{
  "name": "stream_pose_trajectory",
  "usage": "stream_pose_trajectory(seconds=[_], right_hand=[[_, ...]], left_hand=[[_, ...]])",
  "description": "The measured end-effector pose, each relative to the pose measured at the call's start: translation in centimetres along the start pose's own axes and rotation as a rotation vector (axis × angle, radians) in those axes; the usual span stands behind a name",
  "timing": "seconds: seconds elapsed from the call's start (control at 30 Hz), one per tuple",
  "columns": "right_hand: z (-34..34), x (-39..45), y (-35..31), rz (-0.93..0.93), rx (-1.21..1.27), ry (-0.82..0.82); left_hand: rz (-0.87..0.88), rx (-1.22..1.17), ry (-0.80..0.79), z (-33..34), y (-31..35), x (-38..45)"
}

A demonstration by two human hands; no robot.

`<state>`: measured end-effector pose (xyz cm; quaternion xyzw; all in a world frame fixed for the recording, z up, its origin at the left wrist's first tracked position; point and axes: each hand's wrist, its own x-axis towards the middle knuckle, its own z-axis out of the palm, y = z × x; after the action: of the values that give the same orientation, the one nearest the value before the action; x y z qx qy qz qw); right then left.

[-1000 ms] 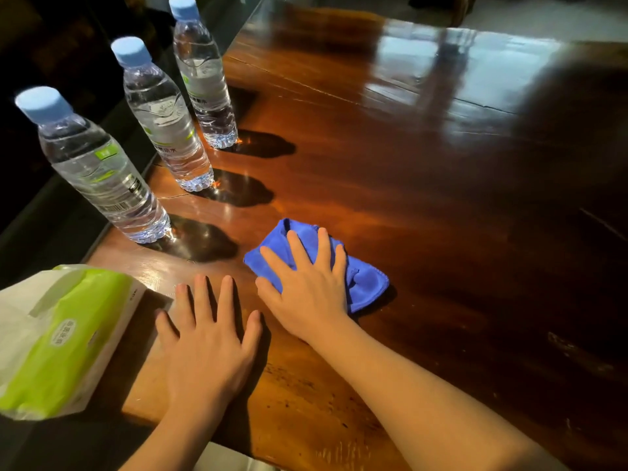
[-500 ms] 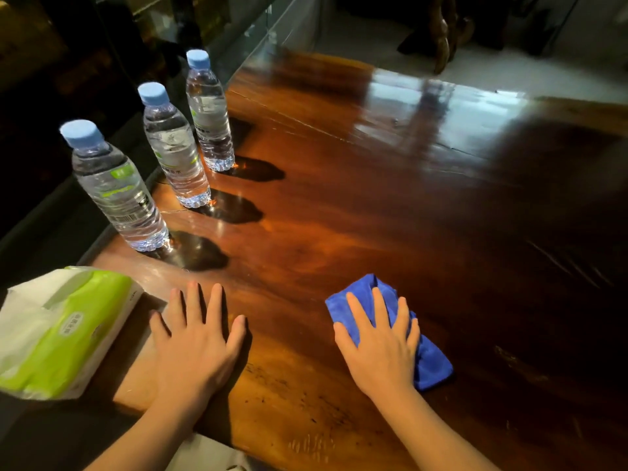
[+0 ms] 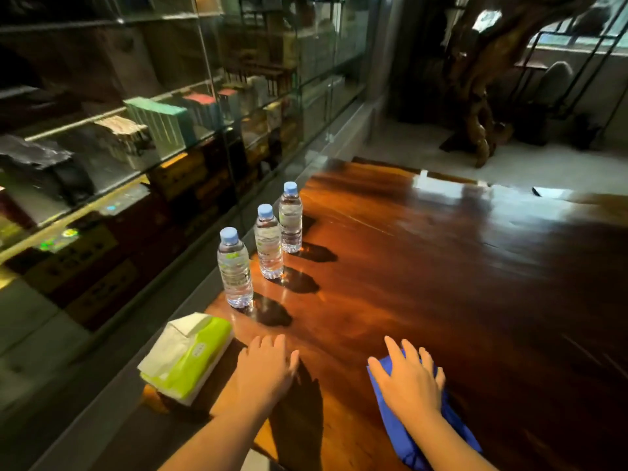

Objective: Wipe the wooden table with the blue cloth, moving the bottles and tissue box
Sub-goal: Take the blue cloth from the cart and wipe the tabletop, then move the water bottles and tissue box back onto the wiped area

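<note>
Head view: right hand (image 3: 407, 382) spread flat, pressing blue cloth (image 3: 401, 436) on desk (image 3: 441, 283) near edge, mid-wipe. Left hand (image 3: 265, 368) flat, empty. Next, likely: shift bottles (image 3: 270, 243) and tissue box (image 3: 188, 358), wipe beneath.

Two bare forearms reach forward from the lower edge of the view, both palms facing down. The left hand (image 3: 266, 365) lies flat with its fingers together and pointing ahead, the thumb set slightly apart toward the right; its forearm runs back toward the lower left. The right hand (image 3: 409, 379) sits further right, well apart from the left, also flat, with fingers spread a little and angled up and to the left. Its palm presses down, nothing pinched between the fingers. The right forearm leaves the view at the lower right. Neither hand is curled into a fist
</note>
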<state>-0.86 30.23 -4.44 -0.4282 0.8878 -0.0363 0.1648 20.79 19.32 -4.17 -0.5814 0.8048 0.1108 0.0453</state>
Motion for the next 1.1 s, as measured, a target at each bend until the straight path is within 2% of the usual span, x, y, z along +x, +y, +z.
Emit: stream_pose_trajectory(seconds=[0.2, 0.3, 0.5, 0.63, 0.83, 0.97, 1.1], right_hand=[[-8.7, -0.1, -4.3, -0.150, 0.007, 0.109], [-12.8, -0.2, -6.2, -0.225, -0.013, 0.175], [-18.1, 0.1, -8.9, -0.282, 0.065, 0.253], [-18.6, 1.4, -10.2, -0.283, 0.109, 0.251], [-16.8, 6.6, -12.5, -0.260, 0.143, 0.195], [-14.6, 10.9, -14.6, -0.256, 0.160, 0.137], [-13.1, 16.3, -17.8, -0.194, 0.498, -0.068]], left_hand=[[0.027, -0.082, 0.165, -8.4, 1.3, -1.0], [0.046, -0.009, 0.290, -12.0, 1.7, -1.4], [0.000, -0.087, 0.362, -16.2, 2.1, -0.8], [0.000, -0.154, 0.382, -16.6, 2.6, 0.6], [-0.047, -0.465, 0.404, -15.0, 3.5, 5.2], [-0.100, -0.602, 0.480, -13.7, 3.3, 9.2], [-0.251, -0.814, 0.498, -12.6, 3.0, 13.2]])
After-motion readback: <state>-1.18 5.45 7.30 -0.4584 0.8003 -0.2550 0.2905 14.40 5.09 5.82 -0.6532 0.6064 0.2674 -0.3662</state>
